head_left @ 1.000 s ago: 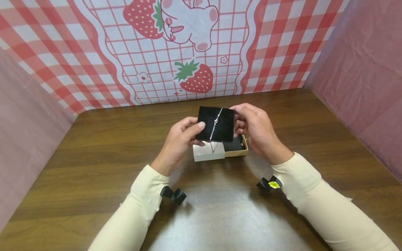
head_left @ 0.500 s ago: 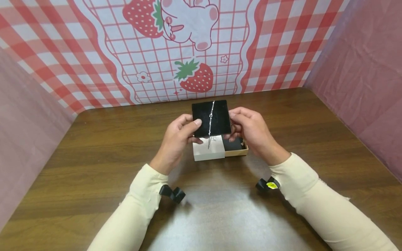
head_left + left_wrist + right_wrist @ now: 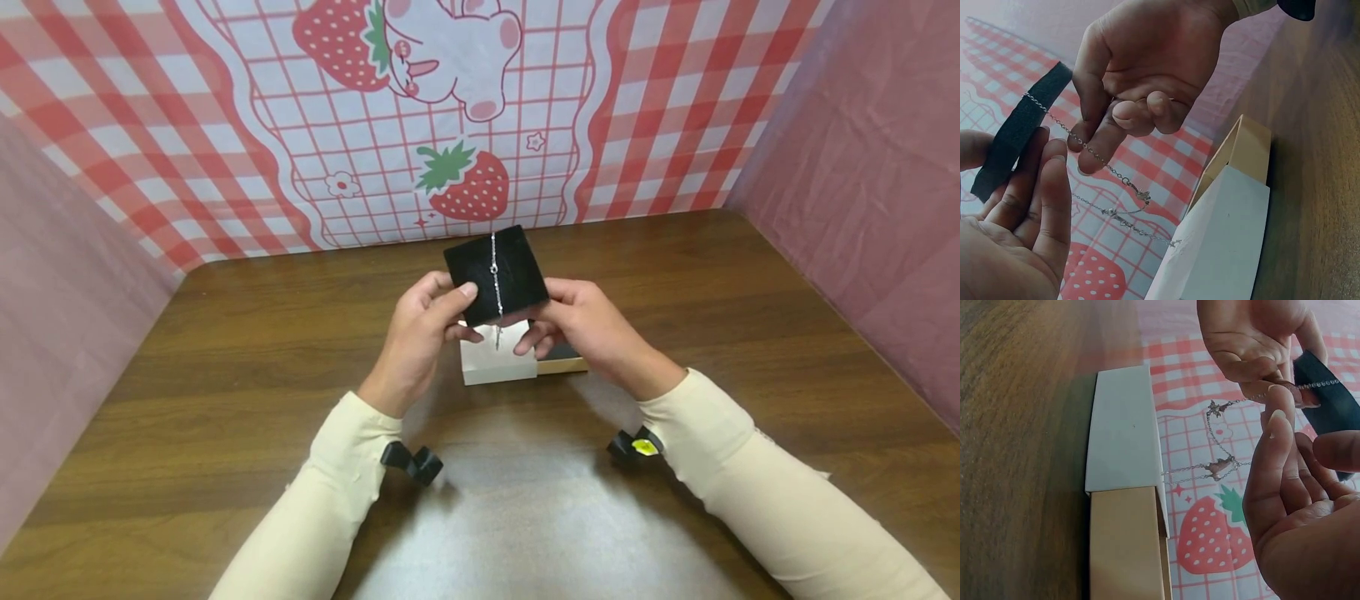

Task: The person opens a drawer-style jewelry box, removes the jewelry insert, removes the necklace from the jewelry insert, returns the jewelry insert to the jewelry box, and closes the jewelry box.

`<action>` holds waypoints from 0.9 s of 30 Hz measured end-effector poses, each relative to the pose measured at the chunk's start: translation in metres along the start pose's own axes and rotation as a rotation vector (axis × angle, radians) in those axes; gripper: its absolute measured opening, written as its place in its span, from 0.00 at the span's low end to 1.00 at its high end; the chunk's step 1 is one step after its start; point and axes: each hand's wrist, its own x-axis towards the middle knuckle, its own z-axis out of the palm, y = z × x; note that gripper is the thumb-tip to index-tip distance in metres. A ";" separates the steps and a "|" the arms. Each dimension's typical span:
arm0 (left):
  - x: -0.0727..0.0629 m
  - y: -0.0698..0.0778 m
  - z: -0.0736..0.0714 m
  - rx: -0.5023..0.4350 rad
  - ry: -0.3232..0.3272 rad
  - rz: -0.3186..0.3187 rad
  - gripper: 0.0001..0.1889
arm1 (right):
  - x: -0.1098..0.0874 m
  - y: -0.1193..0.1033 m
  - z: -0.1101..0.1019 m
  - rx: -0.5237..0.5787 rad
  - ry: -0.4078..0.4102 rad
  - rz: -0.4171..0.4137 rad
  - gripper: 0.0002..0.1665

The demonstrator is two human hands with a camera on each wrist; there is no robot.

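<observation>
A square black jewelry pad (image 3: 517, 275) is held up over the table, tilted in the head view. My left hand (image 3: 408, 346) grips its left side, thumb on the face and fingers behind. At the lower right corner, my right hand (image 3: 600, 333) pinches the pad, its other fingers extending below. A thin silver chain (image 3: 496, 287) with a clasp crosses the pad's face. Below the pad, the chain hangs in loops with small charms (image 3: 1219, 467), seen in both wrist views. Underneath stands a white box sleeve (image 3: 495, 368), with a kraft-coloured drawer (image 3: 1124, 544) partly pulled out to the right.
The box stands on a brown wooden table (image 3: 262, 350). Behind it hangs a red-and-white checked cloth (image 3: 660, 108) printed with strawberries. Pink cloth walls (image 3: 855, 183) close off both sides. Black camera mounts (image 3: 414, 464) sit at both wrists.
The pad has moved up and left and turned counterclockwise in the head view. My right hand has shifted from its upper right edge to the lower right corner, now covering more of the drawer.
</observation>
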 end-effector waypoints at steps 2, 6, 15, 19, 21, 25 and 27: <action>0.000 0.000 0.000 -0.001 0.000 0.000 0.09 | 0.000 0.001 0.000 -0.012 -0.007 0.000 0.17; 0.000 -0.001 0.000 -0.007 -0.003 0.001 0.11 | 0.000 0.003 0.001 -0.024 -0.026 0.000 0.18; 0.000 -0.002 0.000 -0.024 -0.001 0.005 0.10 | -0.001 0.004 0.004 -0.016 -0.080 -0.006 0.17; 0.000 -0.002 -0.001 -0.027 0.005 0.008 0.10 | -0.001 0.004 0.005 -0.014 -0.088 -0.021 0.16; 0.000 -0.003 -0.001 -0.030 0.007 0.008 0.10 | -0.001 0.005 0.005 -0.019 -0.088 -0.024 0.16; 0.001 -0.003 -0.002 -0.027 0.015 0.009 0.11 | -0.001 0.005 0.005 -0.032 -0.091 -0.020 0.16; 0.001 -0.003 -0.002 -0.024 0.020 0.008 0.10 | -0.001 0.005 0.005 -0.032 -0.095 -0.016 0.16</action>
